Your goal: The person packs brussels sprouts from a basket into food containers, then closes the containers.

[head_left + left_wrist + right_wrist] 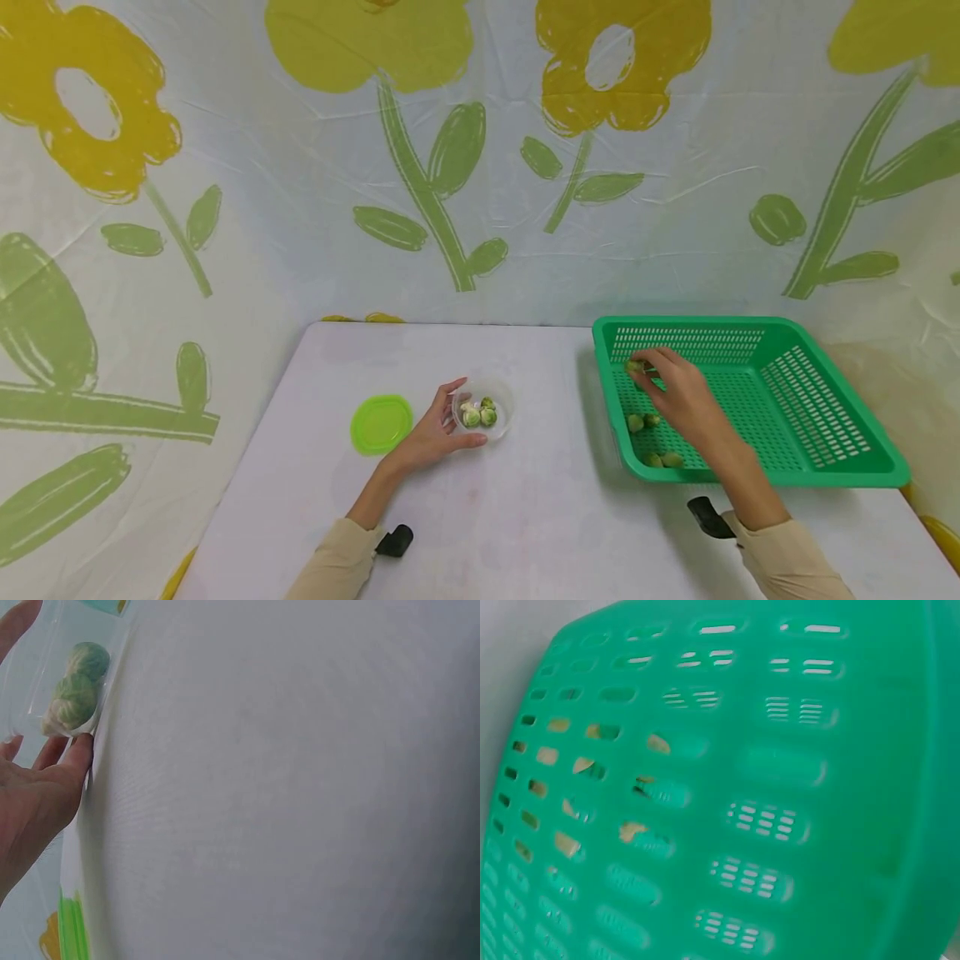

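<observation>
L to R, head view: a lime lid (382,425) lies near the L hand (429,437), whose fingers, spread apart, curve w/ the thumb round a clear tub (506,410) holding a few cut-looking sprouts (487,415). Farther R, one sprout (633,367) is pinched betw. thumb & fingertips of the R hand (684,396), over the L side of the green basket (810,480), w/ several loose sprouts (635,422) nearer the viewer. Step in hand, apparently: picking sprouts singly; next move prob. calls for a firm pinch & clearance over the rim.
</observation>
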`<act>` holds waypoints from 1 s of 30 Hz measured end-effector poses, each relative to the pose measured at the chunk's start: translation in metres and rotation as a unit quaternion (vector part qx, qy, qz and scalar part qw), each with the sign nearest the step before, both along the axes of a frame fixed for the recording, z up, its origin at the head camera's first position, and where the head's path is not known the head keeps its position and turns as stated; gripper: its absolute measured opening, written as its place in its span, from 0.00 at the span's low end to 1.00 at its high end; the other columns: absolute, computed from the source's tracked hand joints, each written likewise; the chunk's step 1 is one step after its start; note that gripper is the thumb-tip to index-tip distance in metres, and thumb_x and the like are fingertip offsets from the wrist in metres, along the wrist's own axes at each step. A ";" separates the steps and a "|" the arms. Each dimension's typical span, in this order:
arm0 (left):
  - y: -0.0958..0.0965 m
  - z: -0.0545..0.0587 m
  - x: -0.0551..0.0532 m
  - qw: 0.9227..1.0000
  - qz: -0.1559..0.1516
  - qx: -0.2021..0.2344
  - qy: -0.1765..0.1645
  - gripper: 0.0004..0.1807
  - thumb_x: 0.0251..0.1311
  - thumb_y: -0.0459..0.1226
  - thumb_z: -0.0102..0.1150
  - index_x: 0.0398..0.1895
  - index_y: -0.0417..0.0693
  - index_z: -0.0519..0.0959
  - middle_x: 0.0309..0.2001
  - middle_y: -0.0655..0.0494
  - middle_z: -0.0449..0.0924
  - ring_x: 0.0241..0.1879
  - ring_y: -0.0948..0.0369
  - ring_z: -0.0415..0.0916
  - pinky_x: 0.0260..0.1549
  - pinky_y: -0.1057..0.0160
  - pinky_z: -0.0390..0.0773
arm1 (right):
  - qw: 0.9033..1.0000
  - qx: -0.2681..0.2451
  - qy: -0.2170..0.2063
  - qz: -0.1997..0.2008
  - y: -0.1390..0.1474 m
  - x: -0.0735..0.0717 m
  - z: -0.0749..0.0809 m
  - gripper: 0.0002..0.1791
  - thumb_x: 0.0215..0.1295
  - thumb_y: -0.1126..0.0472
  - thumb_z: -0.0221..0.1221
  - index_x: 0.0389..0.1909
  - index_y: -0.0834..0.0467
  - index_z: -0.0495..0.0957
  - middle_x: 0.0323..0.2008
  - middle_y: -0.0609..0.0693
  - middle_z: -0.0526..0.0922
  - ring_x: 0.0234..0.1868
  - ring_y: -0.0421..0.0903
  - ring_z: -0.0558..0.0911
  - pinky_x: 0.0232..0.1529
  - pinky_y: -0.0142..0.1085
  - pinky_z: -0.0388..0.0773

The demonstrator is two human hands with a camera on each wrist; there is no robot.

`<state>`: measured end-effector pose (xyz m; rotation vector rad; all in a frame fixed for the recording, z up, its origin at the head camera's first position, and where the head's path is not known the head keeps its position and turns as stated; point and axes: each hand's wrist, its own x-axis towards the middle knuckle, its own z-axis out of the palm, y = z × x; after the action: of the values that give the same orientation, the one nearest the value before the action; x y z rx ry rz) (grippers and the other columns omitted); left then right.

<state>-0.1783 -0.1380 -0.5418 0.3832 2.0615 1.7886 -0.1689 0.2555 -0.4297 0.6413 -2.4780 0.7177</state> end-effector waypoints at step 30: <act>0.000 0.003 0.001 1.000 0.003 -0.016 0.008 0.57 0.57 0.43 0.77 0.82 0.59 0.47 0.78 0.48 0.54 0.79 0.51 0.48 0.76 0.47 0.54 | 0.997 -0.018 0.039 0.067 -0.062 -0.008 0.017 0.14 0.58 0.76 0.70 0.45 0.66 0.82 0.40 0.57 0.81 0.38 0.52 0.83 0.32 0.44 0.83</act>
<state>-0.1776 -0.1379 -0.5393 0.3828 2.1014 1.7590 -0.1773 0.1931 -0.4123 0.8116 -2.3620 0.7701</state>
